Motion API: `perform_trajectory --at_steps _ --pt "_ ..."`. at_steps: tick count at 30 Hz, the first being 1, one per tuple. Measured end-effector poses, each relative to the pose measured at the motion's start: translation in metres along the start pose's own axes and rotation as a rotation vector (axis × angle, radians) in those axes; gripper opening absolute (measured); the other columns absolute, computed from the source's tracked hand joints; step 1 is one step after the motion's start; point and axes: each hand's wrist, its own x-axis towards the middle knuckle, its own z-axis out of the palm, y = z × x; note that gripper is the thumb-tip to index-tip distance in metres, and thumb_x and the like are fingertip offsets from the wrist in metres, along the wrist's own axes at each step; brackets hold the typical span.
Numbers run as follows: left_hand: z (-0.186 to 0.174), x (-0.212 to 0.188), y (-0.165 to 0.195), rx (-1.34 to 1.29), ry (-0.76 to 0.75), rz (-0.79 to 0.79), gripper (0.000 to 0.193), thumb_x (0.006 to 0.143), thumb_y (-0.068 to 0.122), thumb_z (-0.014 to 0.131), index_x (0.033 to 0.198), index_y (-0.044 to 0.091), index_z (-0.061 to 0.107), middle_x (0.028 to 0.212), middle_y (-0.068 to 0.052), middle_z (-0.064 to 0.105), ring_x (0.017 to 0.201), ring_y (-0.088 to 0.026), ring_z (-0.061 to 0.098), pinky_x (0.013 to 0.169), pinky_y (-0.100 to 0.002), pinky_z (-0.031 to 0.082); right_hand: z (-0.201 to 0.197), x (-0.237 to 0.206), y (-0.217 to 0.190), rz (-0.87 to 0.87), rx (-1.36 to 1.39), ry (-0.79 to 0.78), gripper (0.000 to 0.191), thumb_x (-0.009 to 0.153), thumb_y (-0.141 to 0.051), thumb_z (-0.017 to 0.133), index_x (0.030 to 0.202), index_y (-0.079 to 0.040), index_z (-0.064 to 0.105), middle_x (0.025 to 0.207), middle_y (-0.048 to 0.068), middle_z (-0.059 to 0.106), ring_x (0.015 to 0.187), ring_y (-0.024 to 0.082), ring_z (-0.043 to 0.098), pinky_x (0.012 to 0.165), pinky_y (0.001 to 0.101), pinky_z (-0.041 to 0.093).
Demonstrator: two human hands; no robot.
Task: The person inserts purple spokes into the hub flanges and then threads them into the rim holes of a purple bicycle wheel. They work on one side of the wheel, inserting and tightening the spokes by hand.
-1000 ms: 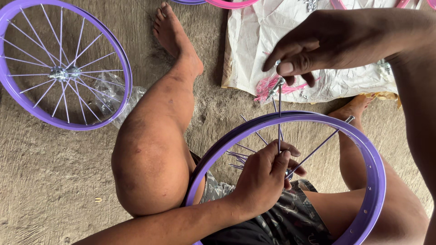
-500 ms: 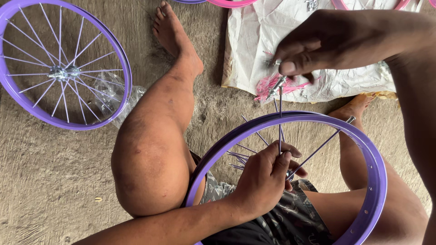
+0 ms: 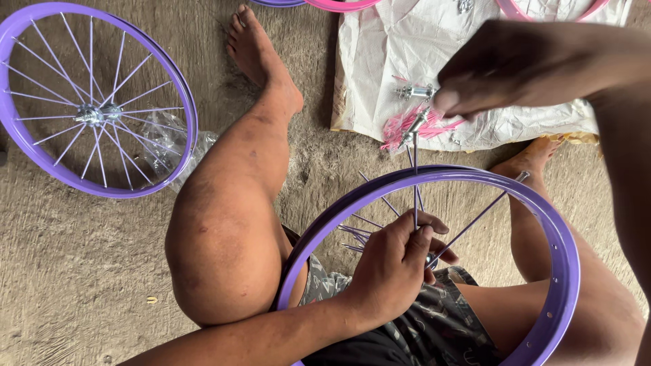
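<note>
right hand (image 3: 515, 68) pinching spoke (image 3: 415, 183), now farther right, left hand (image 3: 393, 271) still grasping hub spokes, purple rim (image 3: 542, 203)

Left hand (image 3: 393, 271) reaches in from lower left, fingers curled closed in a grip. Right hand (image 3: 505, 71) is raised higher up, fingertips pinched together.

A finished purple wheel (image 3: 95, 102) lies on the concrete floor (image 3: 68, 285); pink spokes (image 3: 413, 129) rest on white paper (image 3: 380, 61).
</note>
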Motion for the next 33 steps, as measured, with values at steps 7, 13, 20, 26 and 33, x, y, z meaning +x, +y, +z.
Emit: perform_trajectory --at_steps 7,13,20,26,33 --pt "-0.005 -0.001 0.003 -0.002 0.022 -0.017 0.027 0.111 0.018 0.038 0.119 0.002 0.058 0.090 -0.009 0.076 0.054 -0.008 0.060 0.048 -0.022 0.053 0.052 -0.057 0.065 0.185 0.164 0.237 0.043 0.092 -0.023 0.067 0.133 -0.013 0.074 0.103 0.006 0.077 0.087 0.022 0.073 0.087 0.0416 0.058" --pt "-0.004 -0.003 -0.001 -0.029 0.042 -0.002 0.025 0.110 0.015 0.040 0.118 0.002 0.060 0.093 -0.010 0.076 0.066 -0.008 0.067 0.054 -0.023 0.056 0.102 -0.090 0.084 -0.169 0.442 0.113 0.047 0.090 -0.016 0.068 0.137 -0.011 0.070 0.123 0.005 0.075 0.111 0.018 0.072 0.099 0.0381 0.054" --pt "0.003 -0.002 -0.003 -0.014 0.071 -0.041 0.023 0.110 0.014 0.043 0.119 0.002 0.060 0.093 -0.012 0.077 0.065 -0.010 0.062 0.059 -0.024 0.053 0.108 -0.090 0.097 -0.324 0.527 0.140 0.030 0.096 -0.017 0.066 0.123 -0.009 0.076 0.112 0.005 0.075 0.104 0.016 0.074 0.091 0.0337 0.058" --pt "0.007 0.000 -0.003 -0.012 0.027 0.003 0.026 0.111 0.017 0.039 0.118 0.001 0.058 0.094 -0.014 0.076 0.080 -0.012 0.071 0.065 -0.025 0.056 0.120 -0.094 0.089 0.110 0.430 0.130 0.027 0.096 -0.029 0.064 0.097 -0.008 0.080 0.081 0.005 0.068 0.072 0.017 0.068 0.066 0.0322 0.063" --pt "0.012 0.001 0.001 -0.027 -0.007 0.002 0.028 0.112 0.018 0.038 0.119 0.001 0.058 0.094 -0.014 0.076 0.083 -0.013 0.072 0.066 -0.026 0.057 0.125 -0.101 0.103 -0.308 0.322 0.289 0.026 0.098 -0.030 0.062 0.098 -0.008 0.075 0.078 0.000 0.066 0.067 0.011 0.065 0.061 0.0286 0.054"
